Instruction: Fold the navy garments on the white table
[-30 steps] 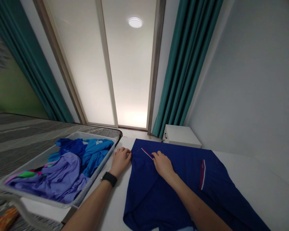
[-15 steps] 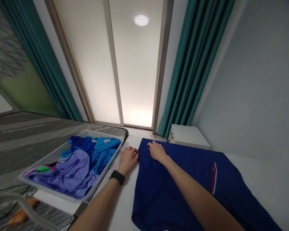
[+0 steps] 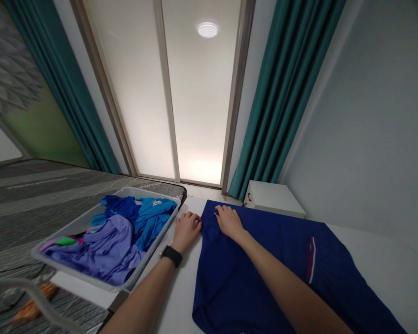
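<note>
A navy blue shirt (image 3: 271, 236) lies spread on the white table, with a short red and white stripe on its right part. At its far left edge, my left hand (image 3: 187, 227) has thumb and fingers pinched on the cloth's border. A dark watch (image 3: 172, 255) is on that wrist. My right hand (image 3: 229, 221) rests on top of the shirt near the far left corner, its fingers stretched out and slightly apart over the fabric. The shirt's near part runs out of view under my right forearm.
On the left stands a clear plastic bin (image 3: 153, 248) with purple (image 3: 107, 246) and blue clothes (image 3: 153, 213) in it. Beyond it is a grey striped mattress (image 3: 73, 185). A white cabinet (image 3: 277, 199) stands behind the table (image 3: 184, 278), near teal curtains (image 3: 285, 102).
The view has shifted slightly. Both hands keep nearly the same places on the shirt, and the cloth looks unchanged.
</note>
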Available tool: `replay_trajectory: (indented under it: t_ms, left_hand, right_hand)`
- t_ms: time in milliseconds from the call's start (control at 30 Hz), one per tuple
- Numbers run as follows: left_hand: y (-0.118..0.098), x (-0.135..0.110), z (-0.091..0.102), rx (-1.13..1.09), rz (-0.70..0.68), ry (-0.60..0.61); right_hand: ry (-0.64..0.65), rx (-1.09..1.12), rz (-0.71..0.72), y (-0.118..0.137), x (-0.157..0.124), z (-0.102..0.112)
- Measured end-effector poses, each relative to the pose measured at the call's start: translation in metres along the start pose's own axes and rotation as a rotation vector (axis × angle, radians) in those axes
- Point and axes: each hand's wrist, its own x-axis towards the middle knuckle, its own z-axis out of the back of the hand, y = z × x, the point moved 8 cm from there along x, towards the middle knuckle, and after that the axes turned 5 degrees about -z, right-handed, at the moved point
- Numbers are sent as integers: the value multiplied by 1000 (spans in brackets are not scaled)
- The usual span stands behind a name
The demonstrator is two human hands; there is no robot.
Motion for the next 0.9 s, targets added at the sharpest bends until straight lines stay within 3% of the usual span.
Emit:
replay_trajectory:
  t_ms: [233,467,900]
  left_hand:
    - [0,0,-1,3,-10,9]
    - [0,2,-3,43,-32,2]
    - [1,3,-4,62,-44,-5]
  right_hand:
    - [28,20,119,-20,-58,11]
    - [174,30,162,-46,-125,-1]
    - [100,50,155,-50,-134,4]
